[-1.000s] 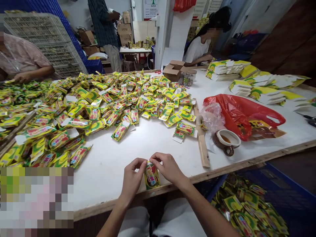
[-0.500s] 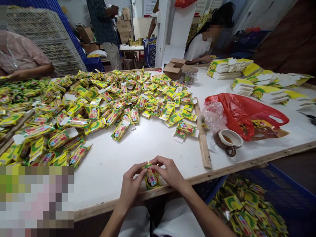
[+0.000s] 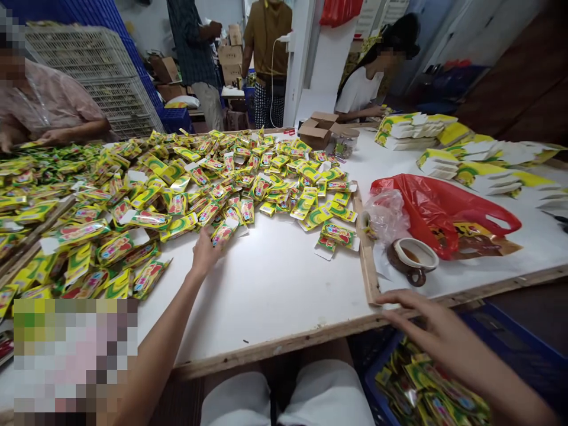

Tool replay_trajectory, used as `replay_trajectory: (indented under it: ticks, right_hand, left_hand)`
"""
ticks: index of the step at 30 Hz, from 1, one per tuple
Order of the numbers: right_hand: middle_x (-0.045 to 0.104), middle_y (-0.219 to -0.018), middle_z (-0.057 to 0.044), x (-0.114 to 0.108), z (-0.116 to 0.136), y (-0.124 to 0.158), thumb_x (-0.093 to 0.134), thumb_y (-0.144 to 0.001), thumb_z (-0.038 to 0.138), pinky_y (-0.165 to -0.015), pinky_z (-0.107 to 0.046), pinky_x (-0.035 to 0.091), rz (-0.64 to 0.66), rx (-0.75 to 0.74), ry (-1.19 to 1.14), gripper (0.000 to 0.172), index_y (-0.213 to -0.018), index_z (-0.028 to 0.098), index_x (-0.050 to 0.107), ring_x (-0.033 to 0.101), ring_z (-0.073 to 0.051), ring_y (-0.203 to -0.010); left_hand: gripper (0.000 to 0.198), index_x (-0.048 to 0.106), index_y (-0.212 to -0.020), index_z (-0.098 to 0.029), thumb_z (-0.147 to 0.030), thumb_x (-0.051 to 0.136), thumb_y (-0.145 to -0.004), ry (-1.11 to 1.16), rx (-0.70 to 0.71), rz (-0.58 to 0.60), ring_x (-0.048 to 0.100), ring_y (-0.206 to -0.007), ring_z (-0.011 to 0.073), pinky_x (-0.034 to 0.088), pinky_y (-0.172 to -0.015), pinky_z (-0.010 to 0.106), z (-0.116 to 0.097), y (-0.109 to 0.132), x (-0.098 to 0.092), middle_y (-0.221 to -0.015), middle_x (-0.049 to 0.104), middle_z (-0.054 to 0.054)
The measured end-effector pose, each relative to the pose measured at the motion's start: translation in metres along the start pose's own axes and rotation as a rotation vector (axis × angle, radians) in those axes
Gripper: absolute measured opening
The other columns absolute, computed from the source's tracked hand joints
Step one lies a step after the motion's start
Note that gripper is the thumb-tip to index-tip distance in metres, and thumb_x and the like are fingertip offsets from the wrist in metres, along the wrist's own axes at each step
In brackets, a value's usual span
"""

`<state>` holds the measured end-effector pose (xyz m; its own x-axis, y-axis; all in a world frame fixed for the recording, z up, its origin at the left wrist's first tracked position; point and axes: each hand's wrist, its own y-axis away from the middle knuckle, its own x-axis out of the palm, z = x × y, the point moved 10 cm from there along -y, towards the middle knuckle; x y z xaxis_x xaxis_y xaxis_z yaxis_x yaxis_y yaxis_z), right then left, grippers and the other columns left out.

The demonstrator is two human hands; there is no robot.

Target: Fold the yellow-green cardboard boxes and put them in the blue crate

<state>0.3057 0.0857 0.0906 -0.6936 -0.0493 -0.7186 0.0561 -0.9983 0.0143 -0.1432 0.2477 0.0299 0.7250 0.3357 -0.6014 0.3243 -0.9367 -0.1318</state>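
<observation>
My left hand (image 3: 205, 253) reaches forward over the white table (image 3: 275, 290) and its fingers close on a yellow-green packet (image 3: 224, 232) at the near edge of the big pile of packets (image 3: 186, 177). My right hand (image 3: 419, 319) hangs past the table's front right edge, above the blue crate (image 3: 510, 349) of finished packets (image 3: 421, 390). Its fingers are spread and nothing is in them.
A wooden strip (image 3: 364, 248) divides the table. Right of it lie a red plastic bag (image 3: 439, 207), a small brown bowl of glue (image 3: 412, 257) and stacks of flat cartons (image 3: 417, 127). A cardboard box (image 3: 317, 130) stands at the back. Other people work around the table.
Both hands held one packet at the table's front edge. Now the packet is gone, the right hand has swung over the blue crate, and the left has reached out to the pile.
</observation>
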Motion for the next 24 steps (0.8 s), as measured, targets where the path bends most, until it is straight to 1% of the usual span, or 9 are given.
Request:
replay_trajectory:
  ticks: [1, 3, 5, 7, 10, 12, 14, 20, 24]
  right_hand:
    - [0.070, -0.094, -0.011, 0.017, 0.005, -0.004, 0.062, -0.077, 0.046, -0.078, -0.037, 0.050, 0.021, -0.003, -0.069, 0.024, -0.087, 0.025, 0.069, 0.064, -0.028, -0.089]
    - [0.069, -0.090, -0.009, 0.063, 0.020, -0.018, 0.056, -0.083, 0.041, -0.079, -0.036, 0.050, 0.048, -0.009, -0.255, 0.021, -0.088, 0.023, 0.065, 0.064, -0.025, -0.087]
    - [0.068, -0.090, -0.008, 0.106, 0.033, -0.036, 0.056, -0.083, 0.038, -0.080, -0.036, 0.050, -0.014, -0.004, -0.435, 0.018, -0.088, 0.021, 0.062, 0.063, -0.023, -0.087]
    - [0.065, -0.102, -0.009, 0.143, 0.041, -0.051, 0.058, -0.082, 0.035, -0.081, -0.036, 0.051, -0.067, 0.019, -0.589, 0.020, -0.096, 0.021, 0.058, 0.063, -0.022, -0.091]
    - [0.064, -0.106, -0.008, 0.180, 0.050, -0.061, 0.059, -0.081, 0.030, -0.078, -0.033, 0.052, -0.040, 0.029, -0.768, 0.032, -0.111, 0.023, 0.048, 0.065, -0.020, -0.091]
    - [0.066, -0.096, -0.005, 0.191, 0.056, -0.060, 0.056, -0.083, 0.028, -0.074, -0.031, 0.053, 0.011, -0.001, -0.832, 0.033, -0.114, 0.023, 0.046, 0.067, -0.018, -0.083]
    - [0.066, -0.092, -0.004, 0.195, 0.059, -0.057, 0.055, -0.084, 0.027, -0.072, -0.028, 0.053, 0.052, -0.026, -0.855, 0.030, -0.112, 0.023, 0.048, 0.067, -0.017, -0.081]
    - [0.068, -0.091, -0.003, 0.199, 0.058, -0.049, 0.060, -0.080, 0.024, -0.075, -0.028, 0.052, 0.185, -0.046, -0.852, 0.021, -0.101, 0.020, 0.061, 0.065, -0.018, -0.085]
    - [0.068, -0.079, -0.002, 0.196, 0.063, -0.054, 0.058, -0.082, 0.026, -0.068, -0.025, 0.050, 0.211, -0.094, -0.699, 0.013, -0.085, 0.018, 0.067, 0.062, -0.016, -0.075]
  left_hand:
    - [0.061, 0.042, -0.122, -0.013, -0.028, 0.068, -0.068, 0.020, -0.012, 0.032, 0.057, -0.102, 0.0318, 0.043, -0.086, 0.047, 0.000, -0.002, 0.006, -0.104, 0.062, 0.015]
    - [0.059, 0.041, -0.121, -0.015, -0.029, 0.065, -0.070, 0.078, -0.007, 0.102, 0.063, -0.083, 0.0257, 0.048, -0.075, 0.041, -0.006, 0.012, 0.022, -0.085, 0.065, 0.007]
    - [0.054, 0.037, -0.122, -0.018, -0.030, 0.059, -0.075, 0.148, 0.014, 0.189, 0.063, -0.070, 0.0188, 0.050, -0.066, 0.032, -0.018, 0.047, 0.038, -0.075, 0.063, 0.001]
    - [0.051, 0.034, -0.123, -0.022, -0.031, 0.055, -0.078, 0.244, 0.041, 0.286, 0.062, -0.068, 0.0147, 0.050, -0.064, 0.026, -0.031, 0.091, 0.053, -0.075, 0.061, -0.002]
    - [0.046, 0.033, -0.125, -0.025, -0.030, 0.052, -0.083, 0.442, 0.045, 0.419, 0.059, -0.072, 0.0127, 0.049, -0.064, 0.024, -0.046, 0.147, 0.066, -0.083, 0.056, -0.001]
    - [0.042, 0.037, -0.124, -0.026, -0.031, 0.050, -0.085, 0.495, 0.022, 0.459, 0.058, -0.074, 0.0126, 0.049, -0.066, 0.024, -0.048, 0.167, 0.067, -0.088, 0.054, 0.000]
    - [0.038, 0.042, -0.123, -0.025, -0.032, 0.050, -0.086, 0.520, -0.006, 0.486, 0.059, -0.077, 0.0133, 0.049, -0.068, 0.025, -0.046, 0.176, 0.068, -0.092, 0.053, 0.001]
    - [0.045, 0.043, -0.125, -0.026, -0.033, 0.057, -0.083, 0.545, -0.058, 0.603, 0.061, -0.070, 0.0134, 0.048, -0.063, 0.026, -0.036, 0.183, 0.071, -0.093, 0.055, 0.001]
    - [0.036, 0.049, -0.114, -0.024, -0.032, 0.059, -0.080, 0.565, -0.048, 0.687, 0.063, -0.071, 0.0149, 0.048, -0.063, 0.025, -0.039, 0.182, 0.070, -0.088, 0.059, 0.001]
